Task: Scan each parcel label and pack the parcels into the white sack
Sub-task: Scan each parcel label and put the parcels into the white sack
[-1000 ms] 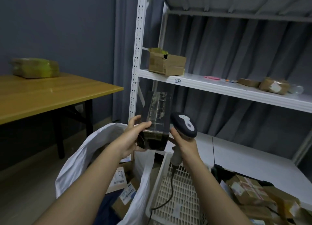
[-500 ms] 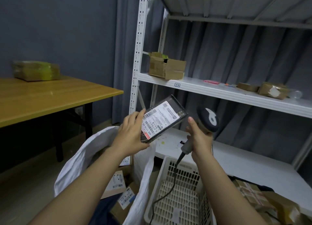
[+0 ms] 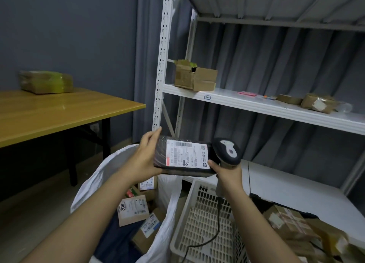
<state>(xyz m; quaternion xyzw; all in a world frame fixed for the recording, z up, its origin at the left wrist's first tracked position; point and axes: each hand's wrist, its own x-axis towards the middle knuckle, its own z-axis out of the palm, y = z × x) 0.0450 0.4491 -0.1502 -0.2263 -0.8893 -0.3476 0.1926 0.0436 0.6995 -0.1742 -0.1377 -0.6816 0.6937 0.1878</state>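
The left hand (image 3: pixel 145 160) gripped a dark-wrapped parcel (image 3: pixel 183 157) by its left end, thumb underneath and fingers curled over the top edge, holding it in the air above the white sack (image 3: pixel 92 185). The parcel's long axis ran roughly level from left to right, with its white label (image 3: pixel 186 157) turned up toward the person. The right hand (image 3: pixel 227 176) was wrapped around the handle of a corded scanner (image 3: pixel 227 154), and its thumb touched the parcel's lower right corner. The scanner's head sat just beside the parcel's right end, so close that it seemed too near and too side-on to read the barcode, which lay along the label's upper edge.

Judging from this, the scan likely called for pulling the scanner back from the parcel, or tilting the label toward its window. After that, the left hand was the better placed for dropping the parcel, since the sack's mouth opened directly below it, with several labelled boxes (image 3: pixel 132 210) already inside. A white basket (image 3: pixel 201 223) stood just to the right of the sack, under the right forearm, and more brown parcels (image 3: pixel 286 222) waited beyond the basket.
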